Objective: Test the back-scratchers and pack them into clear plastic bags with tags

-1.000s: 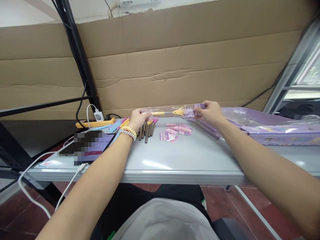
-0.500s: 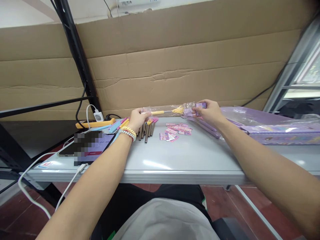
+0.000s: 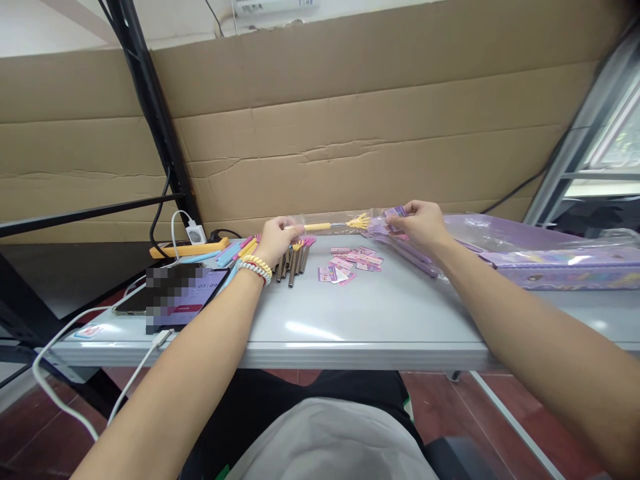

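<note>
A yellow back scratcher (image 3: 358,222) with a hand-shaped head lies lengthwise inside a clear plastic bag (image 3: 336,218), held level just above the table's far side. My left hand (image 3: 278,241), with braided bands at its wrist, is closed on the handle end of the bagged scratcher. My right hand (image 3: 421,225) pinches the other end of the bag, where purple printed film or card shows; its exact form is unclear. Below the bag lie several loose pink and purple labels (image 3: 356,257). Next to my left hand are several more scratchers (image 3: 300,259) with dark metallic rods.
Purple packaging (image 3: 560,270) with clear plastic covers the table's right side. At the left lie a phone (image 3: 165,290), a tablet (image 3: 200,297) and a white cable (image 3: 160,339). A black metal post (image 3: 150,100) rises there. Cardboard (image 3: 350,133) lines the back.
My right hand has shifted slightly, and the purple printed piece in its fingers sits at a different tilt. My left hand keeps its hold on the handle end.
</note>
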`<state>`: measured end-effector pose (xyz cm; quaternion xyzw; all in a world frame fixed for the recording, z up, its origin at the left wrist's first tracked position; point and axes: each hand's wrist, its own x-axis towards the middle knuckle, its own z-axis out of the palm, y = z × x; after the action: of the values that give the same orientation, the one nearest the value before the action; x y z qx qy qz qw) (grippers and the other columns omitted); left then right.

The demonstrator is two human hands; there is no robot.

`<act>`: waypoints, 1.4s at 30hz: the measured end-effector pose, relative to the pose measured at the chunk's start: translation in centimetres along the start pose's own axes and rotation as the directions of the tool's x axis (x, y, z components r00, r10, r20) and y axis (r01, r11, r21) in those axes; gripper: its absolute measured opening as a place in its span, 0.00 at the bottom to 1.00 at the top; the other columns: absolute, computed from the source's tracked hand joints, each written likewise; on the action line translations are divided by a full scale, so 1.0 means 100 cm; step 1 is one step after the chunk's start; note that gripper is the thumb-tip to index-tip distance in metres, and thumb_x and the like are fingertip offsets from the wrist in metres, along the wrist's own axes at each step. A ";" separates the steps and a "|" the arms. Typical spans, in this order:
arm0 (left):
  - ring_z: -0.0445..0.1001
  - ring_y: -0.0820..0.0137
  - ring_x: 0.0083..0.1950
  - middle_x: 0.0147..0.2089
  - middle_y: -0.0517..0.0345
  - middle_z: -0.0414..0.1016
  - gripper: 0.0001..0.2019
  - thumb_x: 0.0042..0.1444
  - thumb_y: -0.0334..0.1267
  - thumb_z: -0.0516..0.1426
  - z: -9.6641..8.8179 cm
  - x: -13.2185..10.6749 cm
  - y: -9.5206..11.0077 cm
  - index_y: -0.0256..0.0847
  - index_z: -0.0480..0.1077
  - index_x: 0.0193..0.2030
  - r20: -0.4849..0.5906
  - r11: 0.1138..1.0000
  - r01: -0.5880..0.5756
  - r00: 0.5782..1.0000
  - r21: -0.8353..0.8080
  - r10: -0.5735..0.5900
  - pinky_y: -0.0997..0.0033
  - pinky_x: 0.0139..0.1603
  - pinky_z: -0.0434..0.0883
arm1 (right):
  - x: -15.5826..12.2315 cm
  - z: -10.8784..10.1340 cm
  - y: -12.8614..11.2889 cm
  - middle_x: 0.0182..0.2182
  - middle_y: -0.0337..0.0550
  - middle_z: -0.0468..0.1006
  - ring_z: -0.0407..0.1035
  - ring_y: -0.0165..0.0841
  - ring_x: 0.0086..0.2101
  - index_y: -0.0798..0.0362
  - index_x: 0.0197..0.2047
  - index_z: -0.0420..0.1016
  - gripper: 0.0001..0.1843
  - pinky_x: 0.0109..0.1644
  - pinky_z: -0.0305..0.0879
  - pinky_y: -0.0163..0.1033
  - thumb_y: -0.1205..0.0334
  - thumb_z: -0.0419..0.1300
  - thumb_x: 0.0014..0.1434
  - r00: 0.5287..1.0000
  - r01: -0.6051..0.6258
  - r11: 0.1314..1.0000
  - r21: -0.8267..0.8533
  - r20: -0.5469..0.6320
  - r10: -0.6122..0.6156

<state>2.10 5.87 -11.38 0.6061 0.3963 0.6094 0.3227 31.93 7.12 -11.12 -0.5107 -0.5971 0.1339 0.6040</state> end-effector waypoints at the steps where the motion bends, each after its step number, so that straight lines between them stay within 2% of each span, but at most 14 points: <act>1: 0.66 0.75 0.24 0.22 0.62 0.65 0.09 0.39 0.34 0.63 0.000 0.000 -0.001 0.36 0.66 0.24 0.001 1.000 -0.003 1.000 0.003 0.003 0.71 0.29 0.68 | 0.000 0.001 0.000 0.21 0.43 0.72 0.69 0.37 0.22 0.52 0.22 0.63 0.18 0.19 0.63 0.37 0.59 0.71 0.38 1.000 -0.016 1.000 -0.004 -0.007 0.016; 3: 0.66 0.75 0.24 0.22 0.62 0.64 0.09 0.39 0.35 0.63 -0.001 0.001 -0.002 0.36 0.66 0.24 0.000 1.000 -0.004 1.000 0.010 0.004 0.71 0.29 0.67 | 0.000 0.002 -0.001 0.22 0.42 0.72 0.68 0.34 0.23 0.53 0.23 0.64 0.17 0.20 0.63 0.36 0.59 0.71 0.39 0.999 -0.047 0.999 -0.009 -0.011 0.047; 7: 0.67 0.75 0.25 0.23 0.61 0.66 0.08 0.39 0.35 0.63 -0.002 0.003 -0.005 0.36 0.68 0.25 -0.010 1.000 0.008 1.000 0.018 -0.008 0.71 0.29 0.67 | -0.001 0.003 -0.002 0.25 0.41 0.73 0.66 0.31 0.25 0.54 0.27 0.66 0.14 0.25 0.63 0.33 0.57 0.66 0.47 1.000 0.014 0.997 -0.077 0.012 -0.013; 12: 0.66 0.75 0.25 0.25 0.60 0.66 0.08 0.39 0.35 0.63 -0.002 0.002 -0.005 0.35 0.68 0.26 -0.006 1.000 0.016 1.000 0.011 -0.016 0.71 0.29 0.67 | -0.009 0.006 -0.014 0.27 0.39 0.74 0.66 0.31 0.28 0.53 0.33 0.65 0.05 0.31 0.59 0.34 0.61 0.57 0.57 0.995 0.098 0.957 -0.272 0.042 -0.090; 15: 0.67 0.75 0.25 0.24 0.60 0.67 0.08 0.40 0.34 0.63 -0.001 0.002 -0.004 0.35 0.68 0.26 -0.001 1.000 0.021 1.000 0.003 -0.021 0.71 0.29 0.67 | -0.012 0.006 -0.019 0.25 0.38 0.73 0.65 0.32 0.28 0.52 0.33 0.65 0.02 0.32 0.57 0.34 0.66 0.55 0.55 0.995 0.102 0.936 -0.336 0.017 -0.103; 22: 0.67 0.75 0.25 0.24 0.61 0.66 0.08 0.39 0.34 0.63 0.000 0.001 -0.002 0.35 0.67 0.25 0.000 1.000 0.023 1.000 -0.011 -0.023 0.71 0.29 0.68 | -0.008 0.005 -0.011 0.29 0.40 0.74 0.67 0.35 0.30 0.52 0.42 0.69 0.13 0.36 0.60 0.37 0.71 0.55 0.52 0.993 0.120 0.937 -0.327 0.032 -0.116; 27: 0.68 0.75 0.26 0.25 0.60 0.67 0.08 0.40 0.34 0.63 -0.001 0.001 -0.003 0.35 0.69 0.26 0.005 1.000 0.018 1.000 0.006 -0.018 0.71 0.30 0.68 | -0.006 0.004 -0.010 0.26 0.42 0.73 0.68 0.36 0.29 0.53 0.36 0.70 0.05 0.36 0.62 0.39 0.68 0.57 0.53 0.994 0.107 0.927 -0.360 0.038 -0.100; 31: 0.68 0.74 0.26 0.25 0.59 0.68 0.09 0.40 0.36 0.63 -0.002 0.003 -0.006 0.36 0.69 0.26 0.021 1.000 0.008 1.000 0.006 -0.008 0.70 0.31 0.69 | -0.005 0.001 -0.009 0.27 0.42 0.73 0.67 0.34 0.28 0.53 0.33 0.71 0.04 0.32 0.63 0.37 0.65 0.61 0.51 0.995 0.094 0.957 -0.273 0.008 -0.096; 35: 0.68 0.73 0.26 0.25 0.59 0.68 0.09 0.40 0.38 0.63 -0.003 0.004 -0.009 0.36 0.69 0.26 0.023 0.999 -0.022 0.999 0.049 0.021 0.70 0.29 0.68 | -0.005 0.000 -0.006 0.24 0.39 0.71 0.65 0.32 0.25 0.54 0.30 0.69 0.12 0.28 0.63 0.35 0.62 0.67 0.44 0.997 0.080 0.981 -0.176 0.017 -0.078; 39: 0.68 0.73 0.25 0.25 0.59 0.68 0.09 0.40 0.37 0.63 -0.003 0.004 -0.008 0.36 0.70 0.27 0.010 0.998 -0.019 1.000 0.058 0.018 0.70 0.29 0.68 | -0.007 0.001 -0.011 0.24 0.37 0.71 0.64 0.29 0.23 0.54 0.34 0.70 0.15 0.26 0.61 0.33 0.68 0.68 0.41 0.996 0.024 0.998 -0.060 0.090 -0.018; 42: 0.68 0.74 0.25 0.24 0.59 0.68 0.07 0.40 0.36 0.62 -0.003 0.005 -0.008 0.35 0.69 0.26 0.000 0.997 -0.026 1.000 0.068 0.026 0.70 0.29 0.68 | -0.010 0.003 -0.018 0.23 0.36 0.70 0.62 0.27 0.21 0.55 0.34 0.70 0.12 0.23 0.59 0.31 0.73 0.64 0.43 0.991 -0.006 0.998 -0.069 0.130 0.015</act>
<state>1.72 6.64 -11.84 0.6214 0.4091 0.6002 0.2939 30.60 5.69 -10.40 -0.5244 -0.6366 0.1498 0.5453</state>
